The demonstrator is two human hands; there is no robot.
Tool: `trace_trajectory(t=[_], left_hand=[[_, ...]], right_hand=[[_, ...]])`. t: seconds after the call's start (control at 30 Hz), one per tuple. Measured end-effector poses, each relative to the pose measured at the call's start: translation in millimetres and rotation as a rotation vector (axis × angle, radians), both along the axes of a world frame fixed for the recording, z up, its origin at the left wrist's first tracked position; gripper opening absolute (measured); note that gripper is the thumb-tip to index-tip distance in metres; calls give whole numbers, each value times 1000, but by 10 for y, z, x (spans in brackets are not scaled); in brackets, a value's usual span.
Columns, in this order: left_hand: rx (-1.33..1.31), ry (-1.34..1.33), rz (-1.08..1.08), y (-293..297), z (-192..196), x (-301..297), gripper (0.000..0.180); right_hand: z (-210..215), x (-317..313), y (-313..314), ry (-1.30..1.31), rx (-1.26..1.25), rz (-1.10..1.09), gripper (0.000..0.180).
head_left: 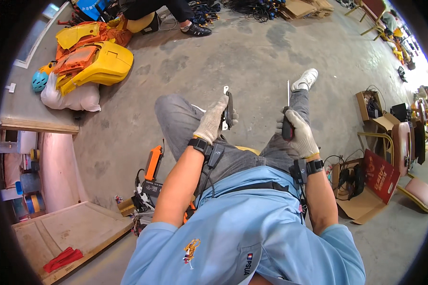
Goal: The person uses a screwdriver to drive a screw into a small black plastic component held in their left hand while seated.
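Both my hands wear pale knitted work gloves and are raised above my lap, apart from each other. In my left hand (211,121) is a flat black part with light metal tabs (229,111), held upright and seen edge-on, so its exact kind is hard to tell. My right hand (301,134) is wrapped round the black and red handle of a screwdriver (287,126), its long metal shaft pointing away from me. The screwdriver tip is not touching the black part.
Yellow and orange plastic panels (102,61) lie at the far left beside a white sack (73,97). An orange and black tool (153,162) is by my left knee. Open cardboard boxes (359,202) and chairs (421,192) stand at right. Another person's shoe (196,30) shows at the back.
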State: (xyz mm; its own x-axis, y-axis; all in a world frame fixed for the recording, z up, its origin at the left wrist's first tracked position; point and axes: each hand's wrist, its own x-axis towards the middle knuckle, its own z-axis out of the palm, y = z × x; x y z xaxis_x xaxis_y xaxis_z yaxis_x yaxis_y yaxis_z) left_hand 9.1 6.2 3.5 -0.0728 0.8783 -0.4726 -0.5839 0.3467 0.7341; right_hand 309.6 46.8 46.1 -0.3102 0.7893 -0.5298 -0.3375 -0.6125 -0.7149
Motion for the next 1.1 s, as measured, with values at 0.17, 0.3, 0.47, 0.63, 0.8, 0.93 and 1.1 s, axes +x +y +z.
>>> trace_trajectory(t=[0.17,0.3,0.47,0.63,0.8,0.93,1.1], left_hand=[[14,-62,-22,2,-44,-5,39],[26,-81,-20,-12,32,31,40],[112,-130,-64,-43,87,50,41],[138,-112,-129,-43,150,42,40],[167,-94,-152,-77,259,80,41],[219,21,-204,-111,219,77,54],[268,147,-348,-44,272,109,65]], right_hand=[[154,-117,2,-69,52,77,36],[344,-234,67,-263,250,275,39],[531,-569,84,-432,415,501,38],[623,-831,44,-662,541,547,34],[528,-866,97,-666,493,468,41],[431,-921,119,-631,496,423,45],[535,-979,113,-616,509,392,61]])
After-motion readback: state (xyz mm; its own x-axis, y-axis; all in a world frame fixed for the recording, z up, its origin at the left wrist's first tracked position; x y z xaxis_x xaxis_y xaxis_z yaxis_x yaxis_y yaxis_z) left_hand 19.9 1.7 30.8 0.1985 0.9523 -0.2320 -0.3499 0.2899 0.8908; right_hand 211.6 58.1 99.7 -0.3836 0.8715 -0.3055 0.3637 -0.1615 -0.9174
